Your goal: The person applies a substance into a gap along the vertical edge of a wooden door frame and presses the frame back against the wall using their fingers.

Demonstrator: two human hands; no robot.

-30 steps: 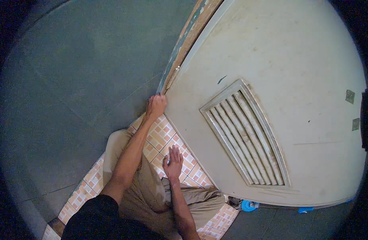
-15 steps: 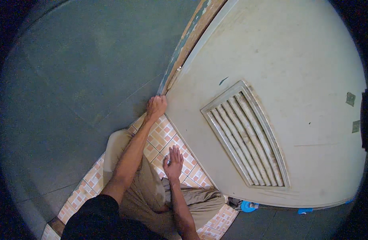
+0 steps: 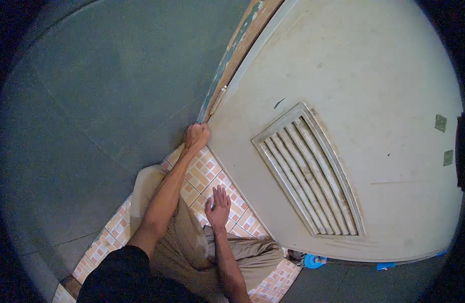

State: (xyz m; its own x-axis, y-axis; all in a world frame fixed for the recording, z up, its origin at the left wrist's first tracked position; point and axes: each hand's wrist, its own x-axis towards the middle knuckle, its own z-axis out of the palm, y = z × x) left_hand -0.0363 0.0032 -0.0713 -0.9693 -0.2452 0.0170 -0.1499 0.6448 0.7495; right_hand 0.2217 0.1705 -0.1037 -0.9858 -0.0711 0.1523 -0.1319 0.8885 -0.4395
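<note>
My left hand (image 3: 196, 137) is at the foot of the wooden door frame (image 3: 227, 68), by the lower corner of a pale door (image 3: 394, 91). Its fingers are curled closed against the corner, and whatever they may hold is hidden. Below it, my right hand (image 3: 219, 206) is open with its fingers stretched out, palm down over the patterned floor tiles (image 3: 202, 169). Nothing shows in that hand. Along its edge the door frame has worn paint and bare wood.
A slatted vent grille (image 3: 311, 177) is set in the door. Dark grey tiles (image 3: 106, 101) spread on the left. A blue round object (image 3: 313, 261) sits at the door's lower edge, near my bent leg (image 3: 257, 255). Two small greenish patches (image 3: 440, 123) mark the door's right side.
The view has shifted very slightly. My left hand stays at the foot of the frame with its fingers curled, and my right hand stays spread over the tiles.
</note>
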